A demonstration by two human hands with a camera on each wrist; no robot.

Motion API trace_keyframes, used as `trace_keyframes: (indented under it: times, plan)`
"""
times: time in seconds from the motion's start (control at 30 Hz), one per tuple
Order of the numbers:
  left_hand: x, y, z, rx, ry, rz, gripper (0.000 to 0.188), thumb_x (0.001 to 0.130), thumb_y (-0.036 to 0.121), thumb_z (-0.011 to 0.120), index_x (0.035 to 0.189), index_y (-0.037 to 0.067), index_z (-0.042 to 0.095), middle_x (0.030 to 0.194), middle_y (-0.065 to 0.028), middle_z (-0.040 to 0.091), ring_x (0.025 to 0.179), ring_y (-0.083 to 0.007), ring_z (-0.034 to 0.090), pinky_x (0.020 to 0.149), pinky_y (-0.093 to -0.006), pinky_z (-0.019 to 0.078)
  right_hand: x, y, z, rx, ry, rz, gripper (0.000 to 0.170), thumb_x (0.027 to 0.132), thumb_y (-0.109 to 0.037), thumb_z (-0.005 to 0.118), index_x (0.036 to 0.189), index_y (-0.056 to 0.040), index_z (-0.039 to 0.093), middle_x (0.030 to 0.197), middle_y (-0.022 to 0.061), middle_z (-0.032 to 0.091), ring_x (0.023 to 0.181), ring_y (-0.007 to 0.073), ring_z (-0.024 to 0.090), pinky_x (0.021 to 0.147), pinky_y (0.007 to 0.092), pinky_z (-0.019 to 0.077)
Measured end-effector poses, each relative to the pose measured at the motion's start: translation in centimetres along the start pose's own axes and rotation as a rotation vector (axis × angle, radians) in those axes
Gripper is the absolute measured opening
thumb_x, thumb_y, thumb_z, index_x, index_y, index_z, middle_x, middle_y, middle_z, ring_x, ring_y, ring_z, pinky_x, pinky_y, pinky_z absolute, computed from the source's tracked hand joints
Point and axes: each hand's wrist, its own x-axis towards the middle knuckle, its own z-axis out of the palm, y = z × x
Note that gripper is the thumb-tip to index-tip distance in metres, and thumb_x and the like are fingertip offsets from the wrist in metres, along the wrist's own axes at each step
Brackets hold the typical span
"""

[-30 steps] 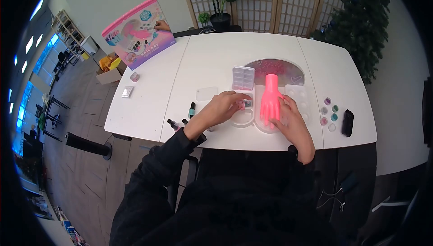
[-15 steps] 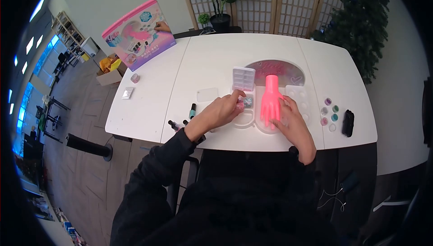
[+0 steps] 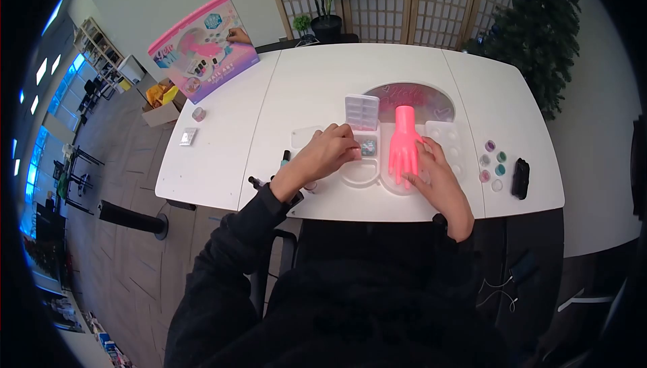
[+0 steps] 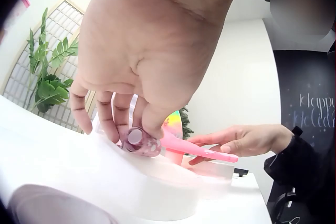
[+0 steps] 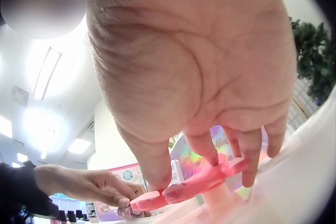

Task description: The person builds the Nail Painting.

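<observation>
- My left hand pinches the pink jar by the tray; I'd keep it low.
- My right hand grips the dummy hand over the tray; a light hold should steady it.

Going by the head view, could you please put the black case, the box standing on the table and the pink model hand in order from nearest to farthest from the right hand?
1. Pink model hand: in the right hand's grip.
2. Black case: to its right.
3. Box: far left corner.
</observation>
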Motion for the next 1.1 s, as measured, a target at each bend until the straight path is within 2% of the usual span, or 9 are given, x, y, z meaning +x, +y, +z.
trace_keyframes:
  times: [0.23, 0.33, 0.43, 0.5, 0.6, 0.73, 0.8, 1.03, 1.1]
  plan:
    - [0.4, -0.2, 1.3, 0.124, 0.010, -0.049, 0.016, 0.097, 0.016, 0.074, 0.112, 0.011, 0.077, 0.110, -0.0021, 0.074, 0.110, -0.0269, 0.066, 0.089, -0.0499, 0.0473, 0.0, -0.3, -0.3, 0.019, -0.036, 0.041, 0.056, 0.098, -0.018, 0.076, 0.149, -0.0032, 0.059, 0.165, 0.0194, 0.038, 0.143, 0.0384, 0.053, 0.115, 0.0445, 0.0491]
    - [0.5, 1.2, -0.2, 0.120, -0.118, -0.153, 0.026, 0.094, 0.019, 0.077, 0.119, 0.011, 0.075, 0.116, -0.0032, 0.072, 0.116, -0.0233, 0.065, 0.094, -0.0464, 0.0458, 0.1, -0.5, -0.3, 0.024, -0.040, 0.055, 0.054, 0.098, -0.017, 0.076, 0.148, -0.0038, 0.060, 0.165, 0.0188, 0.038, 0.142, 0.0386, 0.054, 0.115, 0.0447, 0.0495]
    - [-0.6, 2.3, -0.7, 0.155, -0.118, -0.052, 0.029, 0.090, 0.021, 0.081, 0.116, 0.010, 0.074, 0.118, -0.0040, 0.070, 0.115, -0.0249, 0.065, 0.094, -0.0469, 0.0481, -0.1, -0.4, -0.2, 0.015, -0.005, 0.005, 0.063, 0.094, -0.019, 0.080, 0.148, 0.0050, 0.057, 0.159, 0.0233, 0.045, 0.139, 0.0420, 0.055, 0.111, 0.0458, 0.0515]
    - [-1.0, 1.8, 0.4, 0.157, 0.002, 0.029, 0.030, 0.087, 0.022, 0.082, 0.113, 0.010, 0.074, 0.119, -0.0040, 0.068, 0.115, -0.0255, 0.065, 0.093, -0.0464, 0.0511, 0.0, -0.6, -0.3, 0.028, -0.020, 0.041, 0.062, 0.094, -0.019, 0.080, 0.148, 0.0045, 0.058, 0.159, 0.0228, 0.045, 0.140, 0.0416, 0.054, 0.112, 0.0456, 0.0515]
    - [-0.8, 1.2, 0.7, 0.186, -0.026, 0.035, 0.029, 0.087, 0.021, 0.082, 0.113, 0.010, 0.075, 0.118, -0.0017, 0.064, 0.113, -0.0244, 0.064, 0.087, -0.0449, 0.0535, -0.1, -0.4, -0.1, 0.031, -0.024, 0.059, 0.054, 0.098, -0.018, 0.077, 0.148, -0.0041, 0.060, 0.166, 0.0192, 0.037, 0.144, 0.0383, 0.052, 0.116, 0.0441, 0.0482]
    - [-1.0, 2.0, 0.9, 0.299, -0.005, 0.069, 0.031, 0.086, 0.019, 0.081, 0.115, 0.011, 0.073, 0.117, -0.0018, 0.064, 0.112, -0.0244, 0.064, 0.086, -0.0455, 0.0542, -0.2, -0.7, -0.4, 0.070, -0.030, 0.044, 0.054, 0.098, -0.018, 0.077, 0.148, -0.0046, 0.060, 0.166, 0.0192, 0.037, 0.146, 0.0382, 0.051, 0.117, 0.0446, 0.0478]
    - [-0.9, 2.4, 0.7, 0.308, 0.007, 0.064, 0.039, 0.085, 0.016, 0.080, 0.122, 0.010, 0.070, 0.115, -0.0040, 0.069, 0.110, -0.0268, 0.068, 0.089, -0.0436, 0.0559, -0.1, -0.6, -0.2, 0.025, -0.001, 0.003, 0.062, 0.095, -0.019, 0.079, 0.147, 0.0058, 0.056, 0.160, 0.0224, 0.044, 0.139, 0.0414, 0.055, 0.112, 0.0458, 0.0515]
    - [-0.9, 2.2, -1.0, 0.151, 0.008, 0.053, 0.027, 0.086, 0.009, 0.077, 0.113, 0.012, 0.076, 0.110, -0.0055, 0.074, 0.104, -0.0289, 0.072, 0.084, -0.0439, 0.0570, -0.2, -0.4, -0.1, 0.024, -0.028, 0.053, 0.064, 0.096, -0.022, 0.078, 0.150, 0.0051, 0.055, 0.161, 0.0227, 0.044, 0.140, 0.0421, 0.055, 0.113, 0.0460, 0.0508]
    - [-0.8, 1.8, -1.0, 0.058, -0.001, -0.016, 0.025, 0.088, 0.006, 0.075, 0.112, 0.012, 0.078, 0.111, -0.0059, 0.074, 0.103, -0.0284, 0.072, 0.085, -0.0444, 0.0574, 0.0, -0.5, -0.2, 0.000, -0.036, 0.092, 0.054, 0.099, -0.019, 0.076, 0.148, -0.0047, 0.060, 0.166, 0.0193, 0.037, 0.137, 0.0393, 0.059, 0.115, 0.0455, 0.0496]
